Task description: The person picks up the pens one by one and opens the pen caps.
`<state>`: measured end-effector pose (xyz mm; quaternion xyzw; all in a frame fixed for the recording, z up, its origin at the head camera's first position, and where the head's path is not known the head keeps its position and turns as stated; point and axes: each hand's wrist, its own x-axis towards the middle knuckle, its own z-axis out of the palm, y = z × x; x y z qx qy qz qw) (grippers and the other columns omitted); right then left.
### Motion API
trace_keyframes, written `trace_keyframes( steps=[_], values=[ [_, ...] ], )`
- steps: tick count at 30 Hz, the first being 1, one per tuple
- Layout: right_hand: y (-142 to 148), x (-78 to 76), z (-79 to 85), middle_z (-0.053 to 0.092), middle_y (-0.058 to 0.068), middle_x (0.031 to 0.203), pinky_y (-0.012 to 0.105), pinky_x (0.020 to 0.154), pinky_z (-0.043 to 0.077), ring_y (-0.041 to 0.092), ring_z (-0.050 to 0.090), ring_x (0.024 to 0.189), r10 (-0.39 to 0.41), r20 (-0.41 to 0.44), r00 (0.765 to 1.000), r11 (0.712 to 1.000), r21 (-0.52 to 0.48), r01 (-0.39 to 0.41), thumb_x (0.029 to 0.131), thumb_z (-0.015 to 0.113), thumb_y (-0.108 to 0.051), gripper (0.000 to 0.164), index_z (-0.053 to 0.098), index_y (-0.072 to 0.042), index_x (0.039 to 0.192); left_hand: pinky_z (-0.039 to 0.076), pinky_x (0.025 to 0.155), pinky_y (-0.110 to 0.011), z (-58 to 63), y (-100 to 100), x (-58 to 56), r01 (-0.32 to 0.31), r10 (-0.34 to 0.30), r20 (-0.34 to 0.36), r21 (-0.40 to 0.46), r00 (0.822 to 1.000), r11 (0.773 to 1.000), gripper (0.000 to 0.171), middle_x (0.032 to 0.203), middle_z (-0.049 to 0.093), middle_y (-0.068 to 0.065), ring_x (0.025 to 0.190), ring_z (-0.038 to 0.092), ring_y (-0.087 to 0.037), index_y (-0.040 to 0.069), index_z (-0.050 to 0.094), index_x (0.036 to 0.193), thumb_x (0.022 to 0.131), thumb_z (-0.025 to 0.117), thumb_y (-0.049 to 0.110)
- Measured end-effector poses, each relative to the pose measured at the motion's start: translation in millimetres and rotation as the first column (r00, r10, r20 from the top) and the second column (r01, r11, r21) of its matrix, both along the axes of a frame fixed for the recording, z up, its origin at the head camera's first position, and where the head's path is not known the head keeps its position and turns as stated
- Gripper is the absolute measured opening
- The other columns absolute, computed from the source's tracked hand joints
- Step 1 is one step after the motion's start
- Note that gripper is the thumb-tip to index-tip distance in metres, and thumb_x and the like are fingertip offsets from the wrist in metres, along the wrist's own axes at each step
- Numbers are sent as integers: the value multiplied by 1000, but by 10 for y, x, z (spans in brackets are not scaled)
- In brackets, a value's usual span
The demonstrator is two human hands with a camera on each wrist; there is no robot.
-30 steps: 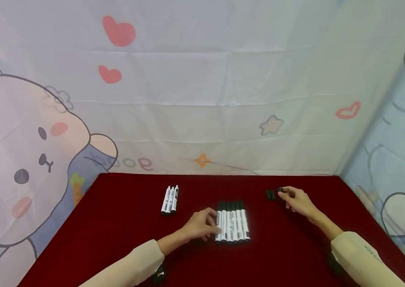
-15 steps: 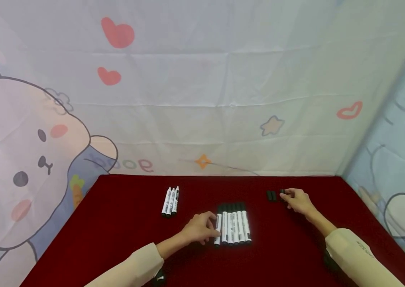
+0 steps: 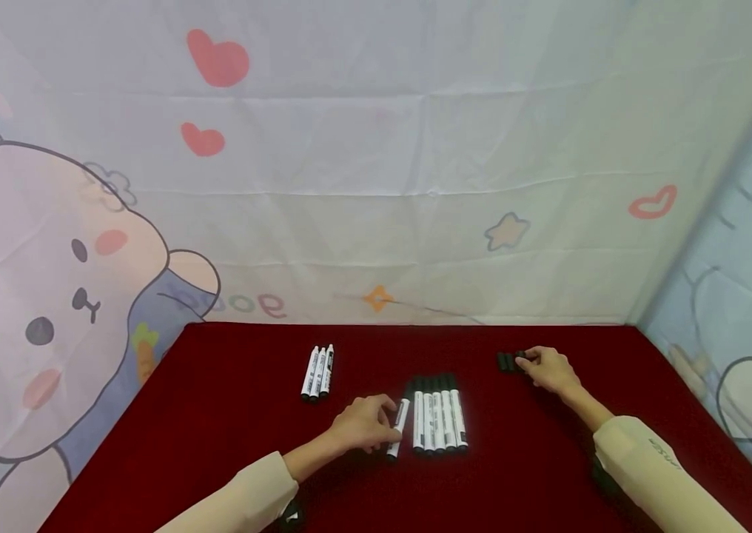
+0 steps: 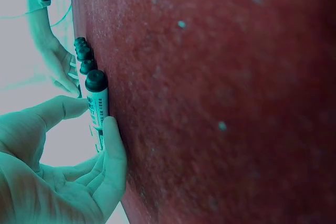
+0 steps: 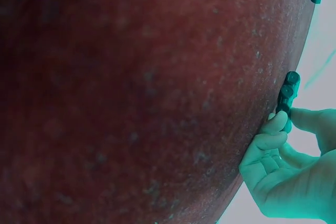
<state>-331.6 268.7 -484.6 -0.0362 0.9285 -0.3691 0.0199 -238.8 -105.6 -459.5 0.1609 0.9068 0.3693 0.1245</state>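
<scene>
In the head view, my left hand [image 3: 363,424] pinches a white marker [image 3: 399,422] with a black end between thumb and fingertips. This marker slants, its near end towards the left, beside a row of several white markers [image 3: 439,422] with black caps at their far ends. The left wrist view shows the held marker [image 4: 97,100] close to the cloth. At the right, my right hand [image 3: 551,370] pinches a small black marker cap [image 3: 519,358] at the end of a short row. Two other black caps [image 3: 505,361] lie right beside it. In the right wrist view, fingertips [image 5: 278,123] partly hide the held cap.
Three uncapped white markers [image 3: 317,373] lie side by side at the back left, tips pointing away. A dark red cloth [image 3: 229,414] covers the table. A printed curtain [image 3: 363,148] hangs behind it.
The left hand has drawn the leftmost marker out of the row, to the left, and tilted it. The right hand has shifted the cap slightly right, then back against the other two.
</scene>
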Motion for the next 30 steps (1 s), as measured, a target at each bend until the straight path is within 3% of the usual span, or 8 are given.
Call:
trace_keyframes(
  steps=[11,22,25,30],
  values=[
    [-9,24,27,70,29,106,31,57,50,16,65,69,25,8,1000,999,43,-25,106,53,-23,49,51,17,134,45,46,-22,-17,-43,-13,5,-7,-21,-67,1000,998,45,76,69,1,54,61,-10,0,66,120,82,81,20],
    [42,164,119,71,20,97,28,51,50,13,62,62,81,-2,997,996,-25,-81,108,51,-22,47,49,16,135,37,50,-21,-49,-117,0,25,-35,-89,-104,995,994,45,71,65,5,56,52,-4,2,67,116,78,86,16],
    [34,235,153,71,17,94,27,50,48,15,61,62,117,-14,993,992,-35,-117,108,52,-21,45,50,15,135,42,49,-19,-57,-153,-7,32,-34,-46,-44,998,999,42,74,67,3,56,54,-5,1,67,116,79,83,13],
    [-1,376,221,71,13,92,26,49,46,16,59,61,177,-22,984,982,-55,-178,108,53,-22,43,54,12,134,53,53,-23,-61,-245,-30,2,-16,93,147,996,989,40,86,70,-6,64,61,-10,-3,64,121,85,76,10]
  ],
)
